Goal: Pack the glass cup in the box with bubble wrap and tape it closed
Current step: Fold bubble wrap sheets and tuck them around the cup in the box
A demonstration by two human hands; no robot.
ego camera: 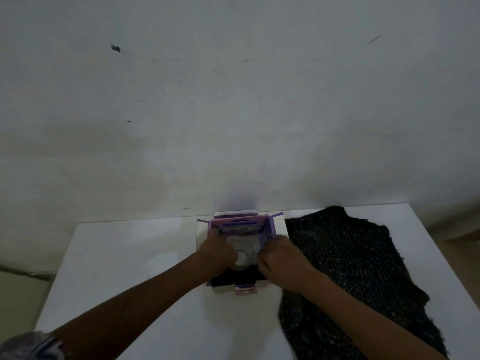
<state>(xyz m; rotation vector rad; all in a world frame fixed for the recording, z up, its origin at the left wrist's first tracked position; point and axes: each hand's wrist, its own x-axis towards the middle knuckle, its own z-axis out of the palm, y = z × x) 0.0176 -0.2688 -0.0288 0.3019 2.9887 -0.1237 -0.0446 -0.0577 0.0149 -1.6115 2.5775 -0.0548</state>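
Observation:
A small purple and white box (240,226) lies open on the white table (130,268), its flaps spread out. Between my hands sits a pale round thing, seemingly the glass cup (244,255), lying over the box's opening. Something black (233,280), maybe bubble wrap, shows under it at the box's near end. My left hand (217,252) presses on the cup's left side and my right hand (281,261) on its right side. A large black bubble wrap sheet (350,268) lies just right of the box, under my right forearm.
The table stands against a bare pale wall (233,100). Floor shows past the table's left edge. Bare table surface lies left of the box and in front of it.

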